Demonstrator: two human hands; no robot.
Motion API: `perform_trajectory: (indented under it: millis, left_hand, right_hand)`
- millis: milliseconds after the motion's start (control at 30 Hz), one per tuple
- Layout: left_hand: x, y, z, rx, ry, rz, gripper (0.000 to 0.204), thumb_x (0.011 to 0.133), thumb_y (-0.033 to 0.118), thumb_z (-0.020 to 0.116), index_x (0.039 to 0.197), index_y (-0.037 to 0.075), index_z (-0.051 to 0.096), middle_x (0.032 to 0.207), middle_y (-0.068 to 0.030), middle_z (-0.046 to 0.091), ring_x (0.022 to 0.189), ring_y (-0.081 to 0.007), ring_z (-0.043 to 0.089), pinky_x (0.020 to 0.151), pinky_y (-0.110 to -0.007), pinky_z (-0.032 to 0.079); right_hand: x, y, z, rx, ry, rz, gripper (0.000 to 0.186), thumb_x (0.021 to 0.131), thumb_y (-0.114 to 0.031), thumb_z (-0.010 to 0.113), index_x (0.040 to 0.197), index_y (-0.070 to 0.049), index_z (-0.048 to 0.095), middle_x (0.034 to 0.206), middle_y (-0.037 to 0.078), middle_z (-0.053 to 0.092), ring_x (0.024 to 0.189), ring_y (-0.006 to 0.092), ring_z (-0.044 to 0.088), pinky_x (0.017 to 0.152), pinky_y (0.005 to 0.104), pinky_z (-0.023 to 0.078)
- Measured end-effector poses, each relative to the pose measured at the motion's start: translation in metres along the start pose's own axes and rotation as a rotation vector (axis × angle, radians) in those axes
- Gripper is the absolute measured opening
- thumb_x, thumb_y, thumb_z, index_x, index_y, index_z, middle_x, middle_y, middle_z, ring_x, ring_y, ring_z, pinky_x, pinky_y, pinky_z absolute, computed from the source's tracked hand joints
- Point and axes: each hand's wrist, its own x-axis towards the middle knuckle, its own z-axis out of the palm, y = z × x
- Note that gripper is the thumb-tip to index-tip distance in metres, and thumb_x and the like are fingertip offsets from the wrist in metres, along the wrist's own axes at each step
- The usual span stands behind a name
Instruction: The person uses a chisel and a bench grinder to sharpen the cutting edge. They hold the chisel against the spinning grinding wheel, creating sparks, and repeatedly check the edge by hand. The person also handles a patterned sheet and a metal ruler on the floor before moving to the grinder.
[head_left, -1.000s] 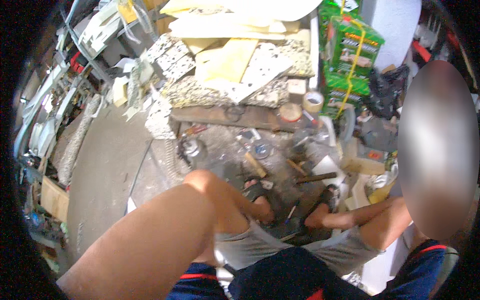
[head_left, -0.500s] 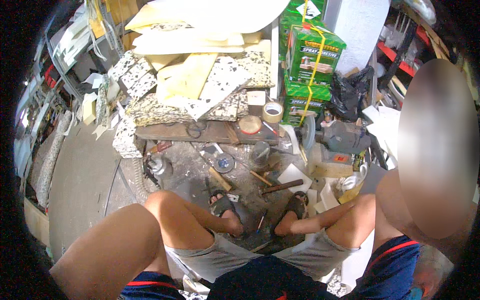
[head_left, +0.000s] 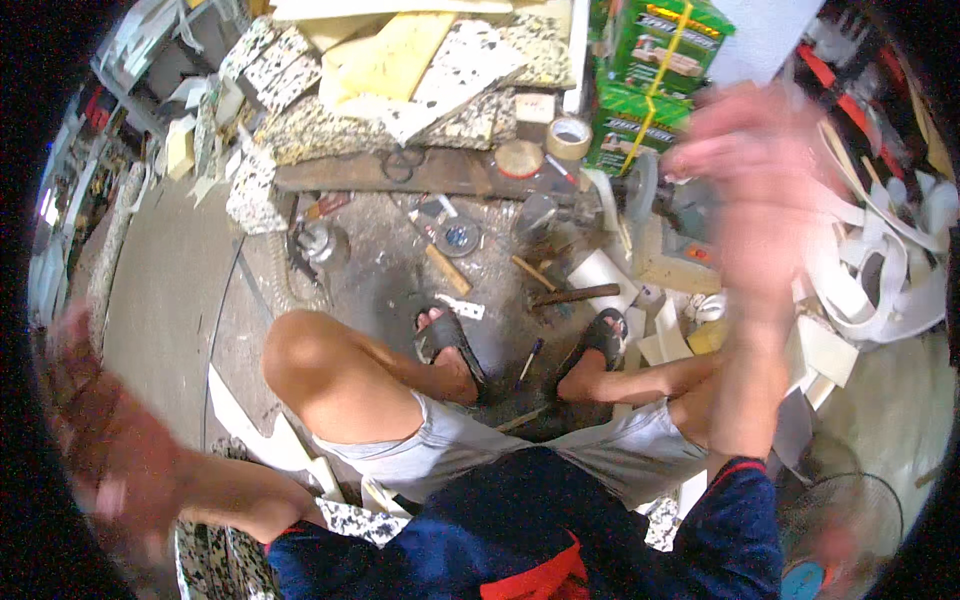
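Note:
My right hand (head_left: 750, 145) is raised at the upper right, smeared by motion. It passes in front of the green boxes (head_left: 650, 120) and hides most of a bench grinder whose pale wheel (head_left: 646, 185) shows beside it. Out at the left rim, my left hand (head_left: 115, 440) is also blurred, over the grey floor. I make out nothing held in either hand, and the fingers are too smeared to read. Between my feet and the low wooden plank (head_left: 330, 176) lie a wooden-handled tool (head_left: 448, 268), a dark wooden stick (head_left: 575, 295) and a pen (head_left: 530, 358).
Speckled foam sheets (head_left: 390, 125) are piled beyond the plank. Scissors (head_left: 402, 165), a tape roll (head_left: 570, 150) and a round red-rimmed disc (head_left: 519, 158) rest on it. A metal spray gun (head_left: 318, 240) stands left. White strips (head_left: 880, 290) and a fan guard (head_left: 895, 500) are at right.
Both hands have come into view, the left at the left rim, the right at the upper right. My view has tilted, so the plank and floor things appear higher.

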Motion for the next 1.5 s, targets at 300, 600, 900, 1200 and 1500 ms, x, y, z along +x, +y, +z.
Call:
perform_trajectory:
  millis: [300, 600, 900, 1200, 1500]
  left_hand:
    - [-0.429, -0.169, -0.023, 1.165, 0.298, -1.293, 0.037, 0.083, 0.031, 0.072, 0.093, -0.004, 0.061, 0.082, -0.0255, 0.064, 0.08, -0.0419, 0.065, 0.074, -0.05, 0.051]
    - [-0.556, -0.111, -0.01, 1.473, 0.324, -2.087, 0.054, 0.081, 0.036, 0.076, 0.117, 0.002, 0.053, 0.112, -0.0225, 0.063, 0.104, -0.0416, 0.061, 0.091, -0.051, 0.049]
    - [-0.571, -0.108, -0.027, 0.983, 0.619, -1.933, 0.032, 0.081, 0.028, 0.075, 0.094, 0.002, 0.061, 0.092, -0.0207, 0.068, 0.083, -0.03, 0.068, 0.071, -0.043, 0.053]
    - [-0.445, -0.11, -0.016, 0.192, 1.328, -1.719, 0.031, 0.092, 0.03, 0.069, 0.082, 0.004, 0.055, 0.059, 0.0009, 0.046, 0.038, -0.0129, 0.039, 0.036, -0.03, 0.03]
    - [-0.429, -0.09, 0.038, 0.209, 1.437, -1.601, 0.04, 0.09, 0.041, 0.072, 0.073, 0.014, 0.048, 0.059, 0.0006, 0.047, 0.044, -0.0101, 0.041, 0.039, -0.03, 0.03]
  right_hand:
    - [-0.425, 0.35, 0.082, -0.69, -1.317, -0.055, 0.034, 0.096, -0.026, 0.054, 0.124, -0.009, 0.059, 0.118, 0.02, 0.061, 0.104, 0.0396, 0.06, 0.086, 0.051, 0.053]
    - [-0.434, 0.292, 0.095, -0.47, -1.235, -0.335, 0.017, 0.084, -0.019, 0.064, 0.1, -0.011, 0.064, 0.098, 0.016, 0.06, 0.085, 0.0345, 0.063, 0.06, 0.0435, 0.055]
    - [-0.41, 0.326, 0.105, -0.454, -1.312, -0.571, 0.021, 0.088, -0.019, 0.057, 0.107, -0.013, 0.064, 0.098, 0.014, 0.061, 0.084, 0.0328, 0.066, 0.06, 0.0424, 0.056]
    - [-0.403, 0.31, 0.1, -0.607, -1.397, -0.474, 0.024, 0.091, -0.017, 0.055, 0.113, -0.01, 0.062, 0.093, 0.013, 0.063, 0.077, 0.0335, 0.066, 0.06, 0.0417, 0.054]
    - [-0.357, 0.274, 0.16, -0.386, -1.251, 0.035, 0.052, 0.083, -0.021, 0.069, 0.128, -0.005, 0.05, 0.099, 0.02, 0.067, 0.083, 0.0397, 0.067, 0.062, 0.0486, 0.053]
